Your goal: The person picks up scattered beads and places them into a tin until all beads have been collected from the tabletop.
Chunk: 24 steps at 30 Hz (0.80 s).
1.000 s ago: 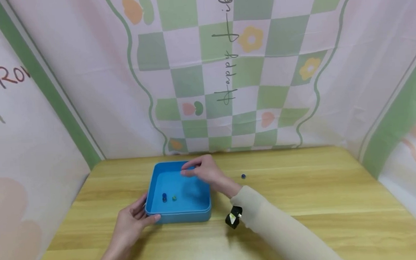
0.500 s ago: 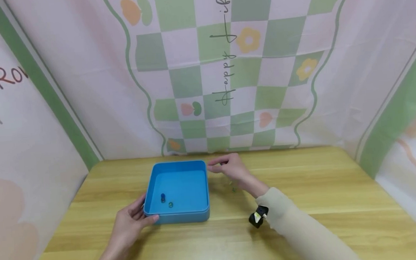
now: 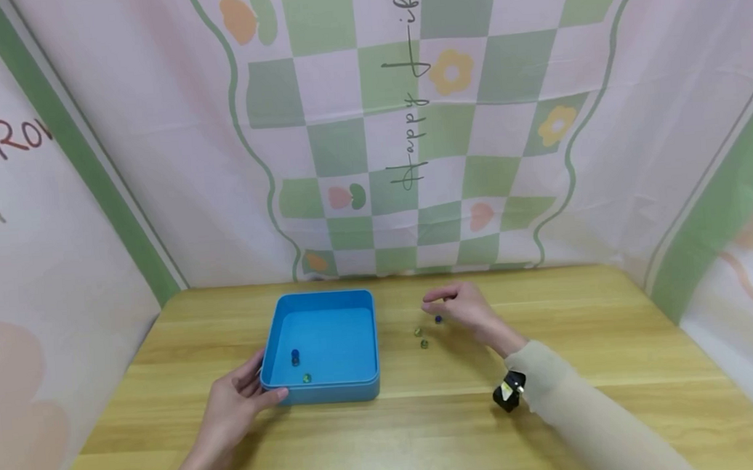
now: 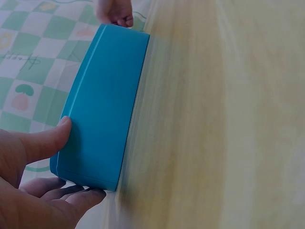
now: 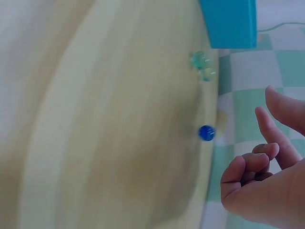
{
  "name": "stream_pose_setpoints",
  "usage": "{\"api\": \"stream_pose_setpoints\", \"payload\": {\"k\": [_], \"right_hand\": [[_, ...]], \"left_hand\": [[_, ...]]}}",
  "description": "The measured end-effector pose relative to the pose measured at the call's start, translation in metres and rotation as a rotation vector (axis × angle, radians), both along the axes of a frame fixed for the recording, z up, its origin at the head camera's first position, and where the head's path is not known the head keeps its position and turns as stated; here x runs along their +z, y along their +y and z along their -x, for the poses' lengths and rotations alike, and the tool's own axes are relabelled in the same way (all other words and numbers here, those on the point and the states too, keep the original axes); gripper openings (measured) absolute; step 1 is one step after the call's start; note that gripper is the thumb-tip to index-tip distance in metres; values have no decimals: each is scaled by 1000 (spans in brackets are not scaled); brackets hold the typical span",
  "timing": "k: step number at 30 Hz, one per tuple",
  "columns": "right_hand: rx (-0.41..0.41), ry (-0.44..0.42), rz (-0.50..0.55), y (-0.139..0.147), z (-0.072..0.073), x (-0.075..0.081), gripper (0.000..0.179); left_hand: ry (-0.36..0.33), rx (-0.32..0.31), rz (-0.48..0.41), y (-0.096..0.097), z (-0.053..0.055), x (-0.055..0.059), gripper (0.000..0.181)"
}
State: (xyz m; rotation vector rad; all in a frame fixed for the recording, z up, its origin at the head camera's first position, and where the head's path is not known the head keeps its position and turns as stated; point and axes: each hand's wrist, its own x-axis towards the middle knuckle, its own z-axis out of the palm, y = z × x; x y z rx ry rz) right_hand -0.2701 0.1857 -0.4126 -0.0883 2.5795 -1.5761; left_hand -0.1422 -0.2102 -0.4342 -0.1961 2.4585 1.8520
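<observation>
My left hand (image 3: 234, 412) grips the near left corner of a square blue box (image 3: 322, 393), thumb on its front wall and fingers along its left side. Inside the box a blue marble (image 3: 295, 353) lies against a darker marble (image 3: 296, 362), with a yellow-green marble (image 3: 306, 378) close to the front wall. Above the table, right of the box, my right hand (image 3: 470, 310) has thumb and forefinger extended, the other fingers curled, and nothing between them. The right wrist view shows a blue glass marble (image 5: 207, 133) below that hand and two green marbles (image 5: 200, 60) beyond it.
The wooden table (image 3: 404, 444) carries the box and the three loose marbles. A patterned cloth (image 3: 409, 138) hangs along its back edge, and further cloth flanks both sides. A small black device (image 3: 509, 392) sits at my right wrist.
My right hand has moved from over the box to the right, above the loose marbles. The yellow-green marble in the box has rolled toward the front wall. My left hand keeps its hold.
</observation>
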Motion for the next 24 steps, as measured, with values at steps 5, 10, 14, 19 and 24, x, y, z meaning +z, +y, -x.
{"api": "stream_pose_setpoints", "payload": {"k": [5, 10, 14, 19, 24], "right_hand": [[-7, -17, -40, 8, 0, -6, 34], [-15, -29, -72, 14, -1, -10, 34], [-4, -31, -114, 17, -2, -11, 31], [5, -18, -163, 19, -2, -13, 27], [10, 6, -207, 20, -2, -13, 22]], "left_hand": [[-1, 2, -5, -1, 0, 0, 87], [-3, 1, -11, -1, 0, 0, 87], [2, -5, 2, -1, 1, 0, 88], [4, -3, 3, -1, 1, -1, 88], [2, 0, -4, -1, 0, -1, 87]]}}
